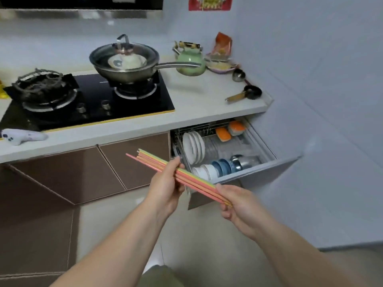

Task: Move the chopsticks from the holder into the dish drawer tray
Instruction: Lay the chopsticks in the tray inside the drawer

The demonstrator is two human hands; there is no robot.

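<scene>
A bundle of pink, orange and yellow-green chopsticks [196, 181] lies slanted in the air in front of the open dish drawer [261, 162]. My left hand [165, 189] grips the bundle near its middle. My right hand [238, 206] holds the lower right ends. The free tips point up and left toward the brown cabinet doors. The drawer's wire tray holds white plates [193, 147], white and blue bowls [215, 168], a steel cup and two orange-and-white items at the back. No chopstick holder is in view.
Above the drawer runs a white countertop [196, 108] with a black gas hob, a lidded steel pan [126, 63], a green kettle [190, 59], ladles and a plate at the right. A white wall [321, 100] closes the right side. Pale floor lies below.
</scene>
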